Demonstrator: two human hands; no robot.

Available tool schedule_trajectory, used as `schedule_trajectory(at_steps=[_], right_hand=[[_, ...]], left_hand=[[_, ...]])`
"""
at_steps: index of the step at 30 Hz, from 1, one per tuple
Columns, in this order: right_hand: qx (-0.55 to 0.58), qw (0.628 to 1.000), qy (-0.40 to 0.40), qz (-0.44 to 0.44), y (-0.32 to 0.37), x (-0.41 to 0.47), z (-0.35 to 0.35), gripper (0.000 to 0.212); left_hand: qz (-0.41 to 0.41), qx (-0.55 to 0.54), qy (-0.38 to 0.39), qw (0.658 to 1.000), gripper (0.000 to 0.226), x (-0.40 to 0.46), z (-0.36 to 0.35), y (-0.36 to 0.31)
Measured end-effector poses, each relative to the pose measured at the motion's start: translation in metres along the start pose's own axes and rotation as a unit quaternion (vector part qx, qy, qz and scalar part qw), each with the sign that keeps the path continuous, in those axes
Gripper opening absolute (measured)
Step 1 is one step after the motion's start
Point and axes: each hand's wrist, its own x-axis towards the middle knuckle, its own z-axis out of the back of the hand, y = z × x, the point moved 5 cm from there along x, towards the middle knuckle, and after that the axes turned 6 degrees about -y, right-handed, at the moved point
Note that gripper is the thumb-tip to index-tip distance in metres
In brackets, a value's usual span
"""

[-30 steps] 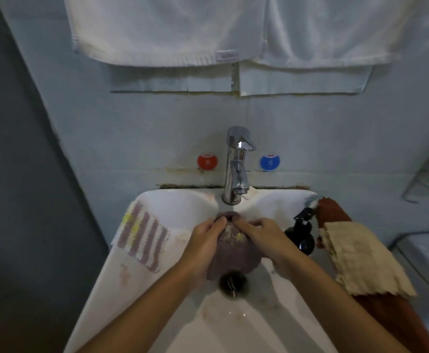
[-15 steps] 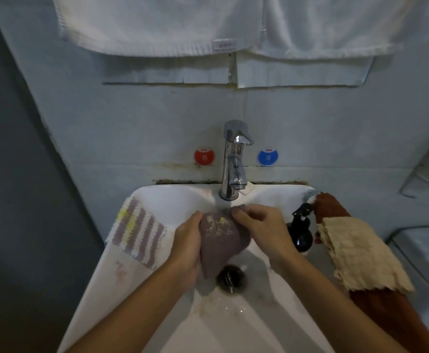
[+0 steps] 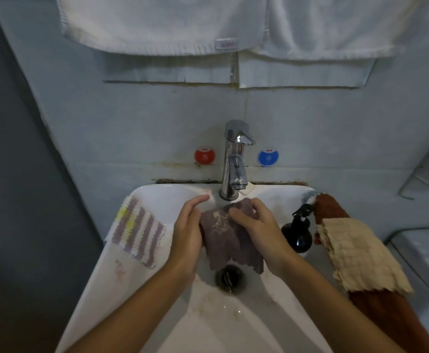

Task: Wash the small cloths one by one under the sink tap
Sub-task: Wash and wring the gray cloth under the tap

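The purple cloth (image 3: 227,234) hangs in the sink (image 3: 246,324) just below the tap (image 3: 235,161), its long axis running from 12 o'clock at the spout down to 6 o'clock, where its lower edge ends just above the drain (image 3: 230,277). The right hand (image 3: 258,229) grips the cloth's top corner at about 1 o'clock, fingers curled over the fabric. The left hand (image 3: 188,228) lies along the cloth's 9 o'clock edge with fingers mostly straight, touching it; whether the thumb pinches the fabric I cannot tell. Both hands sit equally near, one on each side, so a rub between them looks like the next move. No stream of water is clear to me under the spout. A striped cloth (image 3: 138,231) lies on the rim at 9 o'clock; a beige cloth (image 3: 358,253) rests on a brown cloth (image 3: 396,319) at 3 o'clock, beside a dark bottle (image 3: 297,233). These look to be still waiting.
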Motion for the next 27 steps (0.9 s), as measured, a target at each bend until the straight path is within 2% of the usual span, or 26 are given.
schedule_trajectory(at_steps=[3, 7, 9, 11, 14, 16, 18, 20, 22, 24, 27], right_hand=[[0.064, 0.997, 0.019, -0.034, -0.001, 0.0, -0.001, 0.025], [0.144, 0.987, 0.036, -0.06, 0.001, 0.001, 0.0, 0.028], [0.102, 0.992, 0.017, -0.074, -0.002, 0.003, 0.002, 0.025], [0.0, 0.997, -0.039, -0.06, -0.004, 0.004, 0.007, 0.016], [-0.161, 0.98, -0.112, 0.03, 0.005, 0.001, 0.016, 0.016], [-0.238, 0.951, -0.158, 0.12, 0.018, -0.004, 0.019, 0.013], [-0.257, 0.916, -0.216, 0.221, 0.036, -0.012, 0.022, 0.009], [-0.223, 0.882, -0.262, 0.322, 0.06, -0.02, 0.026, 0.018], [-0.203, 0.856, -0.256, 0.4, 0.085, -0.022, 0.029, 0.028], [-0.188, 0.858, -0.208, 0.431, 0.105, -0.018, 0.027, 0.033], [-0.235, 0.83, -0.173, 0.476, 0.122, -0.011, 0.021, 0.034]], left_hand=[[0.011, -0.002, 0.064, 0.998, 0.032, -0.004, -0.005, -0.004], [0.08, -0.039, 0.168, 0.982, 0.033, -0.011, -0.015, -0.002], [0.107, -0.097, 0.179, 0.973, 0.035, -0.012, -0.017, -0.001], [0.116, -0.135, 0.167, 0.97, 0.036, -0.009, -0.016, 0.0], [0.116, -0.14, 0.152, 0.972, 0.036, -0.003, -0.014, 0.001], [0.109, -0.113, 0.158, 0.975, 0.036, -0.002, -0.013, 0.001], [0.095, -0.072, 0.166, 0.979, 0.055, -0.003, -0.012, 0.003], [0.092, -0.054, 0.171, 0.98, 0.072, -0.004, -0.013, 0.007], [0.095, -0.043, 0.169, 0.98, 0.077, -0.005, -0.016, 0.009], [0.099, -0.035, 0.167, 0.98, 0.074, -0.004, -0.017, 0.011], [0.115, -0.048, 0.17, 0.978, 0.055, -0.004, -0.019, 0.013]])
